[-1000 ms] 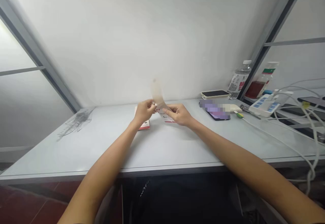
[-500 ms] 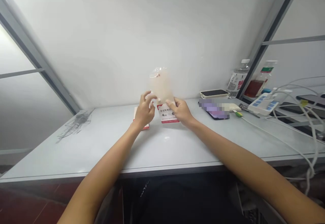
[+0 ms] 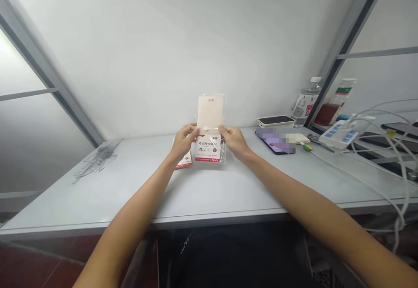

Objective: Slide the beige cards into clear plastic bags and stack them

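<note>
Both hands are closed on one packet: the left hand (image 3: pixel 184 142) pinches its left edge and the right hand (image 3: pixel 235 142) its right edge, thumbs toward the viewer. The packet (image 3: pixel 210 112) is just below the centre of the frame, upright and facing the viewer. It is a clear plastic sleeve, glossy and a little creased along its right side. The upper part shows a plain cream panel with small red characters near the top; the lower part has a white printed label with dark characters, a "4" and a red band along the bottom. One white button (image 3: pixel 206 128) sits around mid-height (it looks like a snap).

Behind the left hand, a second packet (image 3: pixel 183 162) with a similar red band lies on the table (image 3: pixel 209 194), partly hidden (whether it is one or a stack, I cannot tell).

Right of centre lie two phones, one with a black screen (image 3: pixel 277 120) and one with a purple screen (image 3: pixel 272 139). Two bottles, one clear (image 3: pixel 307 104) and one holding reddish-brown liquid (image 3: pixel 328 113), stand at the upper right, near one power strip (image 3: pixel 339 135).
</note>
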Demonstrator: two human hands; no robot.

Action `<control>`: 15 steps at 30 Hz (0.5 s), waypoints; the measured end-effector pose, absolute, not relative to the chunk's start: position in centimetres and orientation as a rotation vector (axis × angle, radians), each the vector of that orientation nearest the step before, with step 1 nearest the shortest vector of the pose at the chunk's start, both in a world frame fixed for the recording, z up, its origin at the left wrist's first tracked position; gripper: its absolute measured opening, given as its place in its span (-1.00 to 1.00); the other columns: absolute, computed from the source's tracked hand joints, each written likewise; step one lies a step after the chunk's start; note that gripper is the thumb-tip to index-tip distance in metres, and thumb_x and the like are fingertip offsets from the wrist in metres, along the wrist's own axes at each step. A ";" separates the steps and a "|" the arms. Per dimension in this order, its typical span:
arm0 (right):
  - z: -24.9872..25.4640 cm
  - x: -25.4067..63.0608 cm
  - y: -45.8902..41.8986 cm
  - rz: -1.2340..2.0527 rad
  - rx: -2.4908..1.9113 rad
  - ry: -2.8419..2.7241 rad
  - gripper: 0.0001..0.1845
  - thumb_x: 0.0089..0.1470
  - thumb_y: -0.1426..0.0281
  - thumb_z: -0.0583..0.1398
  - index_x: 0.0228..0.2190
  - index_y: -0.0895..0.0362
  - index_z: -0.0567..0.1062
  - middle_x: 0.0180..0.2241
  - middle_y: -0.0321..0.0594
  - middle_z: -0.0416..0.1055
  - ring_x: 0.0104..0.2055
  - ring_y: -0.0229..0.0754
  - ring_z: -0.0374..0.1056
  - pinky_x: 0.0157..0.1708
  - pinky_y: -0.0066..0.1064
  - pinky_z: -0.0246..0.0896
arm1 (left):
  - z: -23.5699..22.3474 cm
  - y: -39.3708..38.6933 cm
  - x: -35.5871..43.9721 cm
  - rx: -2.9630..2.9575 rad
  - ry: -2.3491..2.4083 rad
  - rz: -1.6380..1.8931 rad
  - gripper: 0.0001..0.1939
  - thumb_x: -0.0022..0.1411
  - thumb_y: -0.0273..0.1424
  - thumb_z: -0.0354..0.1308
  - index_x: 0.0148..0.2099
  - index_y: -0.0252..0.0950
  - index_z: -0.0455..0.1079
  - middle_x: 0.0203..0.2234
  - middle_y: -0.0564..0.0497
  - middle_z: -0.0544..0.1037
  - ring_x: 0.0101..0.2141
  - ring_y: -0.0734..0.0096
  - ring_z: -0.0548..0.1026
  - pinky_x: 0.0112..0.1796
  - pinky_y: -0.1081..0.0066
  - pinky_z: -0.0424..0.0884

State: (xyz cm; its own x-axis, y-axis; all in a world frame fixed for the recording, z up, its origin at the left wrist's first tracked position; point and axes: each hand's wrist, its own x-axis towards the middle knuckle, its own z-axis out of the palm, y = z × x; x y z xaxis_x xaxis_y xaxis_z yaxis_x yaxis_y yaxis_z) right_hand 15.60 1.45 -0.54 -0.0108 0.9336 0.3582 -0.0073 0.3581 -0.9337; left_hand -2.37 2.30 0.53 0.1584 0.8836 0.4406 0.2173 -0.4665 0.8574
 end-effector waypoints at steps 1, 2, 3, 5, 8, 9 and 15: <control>-0.4 15.9 1.8 0.953 -0.949 -1.343 -0.49 -0.01 -0.03 0.10 -0.52 0.19 0.42 -0.55 -0.20 0.40 -0.53 -0.26 0.32 -0.52 -0.44 0.22 | 0.6 2.5 -2.6 1.774 1.066 1.353 -0.67 0.11 -0.14 0.04 -0.46 -0.33 0.28 -0.05 -0.06 0.39 -0.21 0.43 0.44 -0.30 0.46 0.41; -0.3 16.4 2.2 0.953 -0.977 -1.320 -0.50 0.01 -0.02 0.09 -0.49 0.20 0.43 -0.54 -0.18 0.42 -0.53 -0.26 0.33 -0.54 -0.45 0.22 | 0.7 2.7 -2.9 1.744 1.110 1.372 -0.68 0.11 -0.14 0.03 -0.45 -0.32 0.27 -0.13 -0.05 0.44 -0.26 0.43 0.45 -0.32 0.46 0.41; -0.3 17.0 2.6 0.933 -1.014 -1.311 -0.51 0.04 0.01 0.07 -0.46 0.21 0.44 -0.53 -0.16 0.43 -0.53 -0.26 0.34 -0.55 -0.47 0.21 | 0.8 3.0 -3.4 1.716 1.186 1.386 -0.70 0.10 -0.15 0.02 -0.46 -0.31 0.27 -0.24 -0.04 0.47 -0.31 0.43 0.45 -0.35 0.45 0.40; -0.5 18.4 3.8 0.879 -1.121 -1.355 -0.54 0.09 0.07 0.05 -0.41 0.22 0.45 -0.52 -0.13 0.45 -0.54 -0.27 0.34 -0.57 -0.48 0.19 | 1.0 3.6 -4.5 1.674 1.443 1.373 -0.75 0.09 -0.20 0.01 -0.47 -0.29 0.26 -0.45 0.00 0.48 -0.41 0.42 0.44 -0.42 0.44 0.37; -1.7 20.5 5.5 0.659 -1.489 -1.508 -0.64 0.14 0.21 0.00 -0.32 0.21 0.45 -0.45 -0.12 0.48 -0.51 -0.25 0.36 -0.53 -0.46 0.19 | 1.0 4.4 -6.4 1.705 1.840 1.048 -0.83 0.02 -0.32 0.02 -0.55 -0.27 0.22 -0.55 -0.03 0.47 -0.47 0.33 0.45 -0.46 0.38 0.33; -2.3 21.1 5.9 0.548 -1.680 -1.587 -0.68 0.14 0.25 0.00 -0.29 0.19 0.45 -0.43 -0.14 0.49 -0.46 -0.24 0.38 -0.47 -0.45 0.21 | 0.9 4.5 -7.0 1.738 1.982 0.867 -0.85 -0.02 -0.35 0.04 -0.57 -0.26 0.22 -0.58 -0.05 0.47 -0.49 0.28 0.46 -0.45 0.35 0.32; -3.5 22.8 6.8 0.255 -2.016 -1.626 -0.62 -0.02 0.27 0.15 -0.21 0.30 0.45 -0.11 0.20 0.35 -0.02 0.15 0.27 -0.14 -0.16 0.14 | 0.7 4.8 -9.0 1.791 2.283 0.201 -0.86 -0.16 -0.37 0.13 -0.60 -0.22 0.20 -0.71 -0.10 0.42 -0.50 0.05 0.49 -0.43 0.23 0.30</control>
